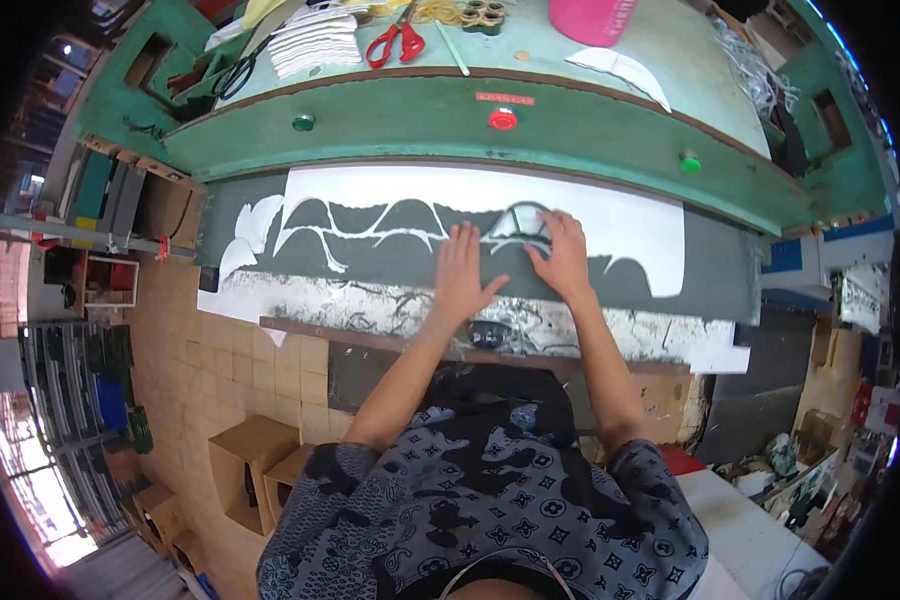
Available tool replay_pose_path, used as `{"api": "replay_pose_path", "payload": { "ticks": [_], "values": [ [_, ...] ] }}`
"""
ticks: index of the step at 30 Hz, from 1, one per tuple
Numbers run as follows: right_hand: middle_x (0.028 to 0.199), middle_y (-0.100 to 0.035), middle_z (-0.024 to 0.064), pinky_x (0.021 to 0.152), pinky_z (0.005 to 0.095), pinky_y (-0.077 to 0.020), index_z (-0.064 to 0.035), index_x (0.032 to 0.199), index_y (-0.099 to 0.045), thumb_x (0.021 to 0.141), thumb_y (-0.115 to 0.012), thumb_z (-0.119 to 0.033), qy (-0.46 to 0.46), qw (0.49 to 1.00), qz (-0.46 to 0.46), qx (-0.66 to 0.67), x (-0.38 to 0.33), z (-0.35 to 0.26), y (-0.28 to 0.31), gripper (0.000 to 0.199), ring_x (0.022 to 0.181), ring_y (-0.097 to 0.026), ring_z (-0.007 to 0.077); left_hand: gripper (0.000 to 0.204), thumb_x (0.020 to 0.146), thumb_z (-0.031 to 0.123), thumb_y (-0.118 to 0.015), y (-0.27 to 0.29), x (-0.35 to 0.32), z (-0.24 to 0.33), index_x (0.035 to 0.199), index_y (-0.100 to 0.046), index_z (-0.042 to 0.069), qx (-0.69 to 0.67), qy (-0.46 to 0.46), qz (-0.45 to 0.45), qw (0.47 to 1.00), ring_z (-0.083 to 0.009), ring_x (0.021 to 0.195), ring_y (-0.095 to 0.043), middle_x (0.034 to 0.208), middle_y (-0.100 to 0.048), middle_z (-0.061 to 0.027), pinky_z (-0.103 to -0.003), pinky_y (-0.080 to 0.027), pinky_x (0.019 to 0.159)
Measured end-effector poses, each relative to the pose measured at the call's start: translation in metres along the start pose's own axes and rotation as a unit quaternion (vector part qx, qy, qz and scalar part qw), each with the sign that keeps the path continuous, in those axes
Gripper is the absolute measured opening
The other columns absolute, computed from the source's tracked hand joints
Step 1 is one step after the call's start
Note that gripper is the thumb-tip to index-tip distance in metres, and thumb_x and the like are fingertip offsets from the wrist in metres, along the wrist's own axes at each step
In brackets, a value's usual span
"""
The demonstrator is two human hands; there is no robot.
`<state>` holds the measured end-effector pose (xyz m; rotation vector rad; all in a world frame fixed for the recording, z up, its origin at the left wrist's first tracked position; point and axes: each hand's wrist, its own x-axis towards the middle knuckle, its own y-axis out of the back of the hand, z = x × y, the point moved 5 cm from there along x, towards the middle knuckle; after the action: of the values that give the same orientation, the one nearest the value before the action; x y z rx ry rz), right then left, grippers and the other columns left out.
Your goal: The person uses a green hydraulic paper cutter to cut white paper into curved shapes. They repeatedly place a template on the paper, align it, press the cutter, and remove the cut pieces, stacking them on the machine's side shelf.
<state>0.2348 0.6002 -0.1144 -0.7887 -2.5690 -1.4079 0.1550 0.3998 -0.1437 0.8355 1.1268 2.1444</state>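
A white sheet (610, 205) with a row of arch-shaped cut-outs lies on a dark grey board (725, 260). My left hand (458, 275) rests flat on it, fingers stretched and thumb out to the side. Just right of it, my right hand (564, 258) has thumb and fingers around the right end of an arch-shaped cutting die (518, 221) with a thin dark rim and a crossbar. White shows inside the die's outline. Its right end is partly hidden by my fingers. Several curved white cut pieces (255, 228) overlap at the sheet's left end.
Beyond the sheet runs a green machine beam (400, 125) with a red button (503, 120) and green knobs. On the surface behind it lie red-handled scissors (395, 45), stacked white pieces (315, 42) and a pink container (588, 20). Cardboard boxes (253, 445) stand on the floor at left.
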Motion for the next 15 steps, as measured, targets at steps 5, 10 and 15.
{"api": "replay_pose_path", "payload": {
  "ticks": [5, 10, 15],
  "values": [
    [0.123, -0.063, 0.0218, 0.103, 0.0517, -0.0486, -0.0029, 0.134, -0.062, 0.067, -0.090, -0.014, 0.031, 0.985, -0.165, -0.043, 0.054, 0.024, -0.039, 0.072, 0.116, -0.059, 0.0429, 0.108, 0.092, 0.064, -0.065, -0.031, 0.008, -0.014, 0.159, -0.026, -0.011, 0.005, 0.018, -0.129, 0.991, -0.0525, 0.153, -0.029, 0.167, -0.029, -0.0310, -0.062, -0.023, 0.125],
    [0.130, -0.062, 0.0216, 0.108, 0.0499, -0.0464, -0.0043, 0.138, -0.060, 0.071, -0.082, -0.005, 0.045, 0.999, 0.004, 0.020, -0.008, 0.010, -0.024, 0.071, 0.124, -0.057, 0.0419, 0.095, 0.098, 0.061, -0.060, -0.032, -0.001, -0.022, 0.157, -0.034, -0.009, 0.006, 0.028, -0.099, 0.995, -0.0481, 0.154, -0.030, 0.167, -0.029, -0.0294, -0.059, -0.023, 0.126],
    [0.151, -0.054, 0.0248, 0.122, 0.0516, -0.0371, -0.0007, 0.139, -0.057, 0.078, -0.078, -0.007, 0.007, 0.977, 0.044, 0.208, -0.045, 0.004, 0.001, 0.065, 0.145, -0.048, 0.0436, 0.081, 0.104, 0.064, -0.049, -0.037, -0.006, -0.021, 0.136, -0.058, -0.010, -0.298, 0.165, 0.052, 0.939, -0.0394, 0.121, -0.064, 0.135, -0.064, -0.0243, -0.051, -0.048, 0.107]
  ]
}}
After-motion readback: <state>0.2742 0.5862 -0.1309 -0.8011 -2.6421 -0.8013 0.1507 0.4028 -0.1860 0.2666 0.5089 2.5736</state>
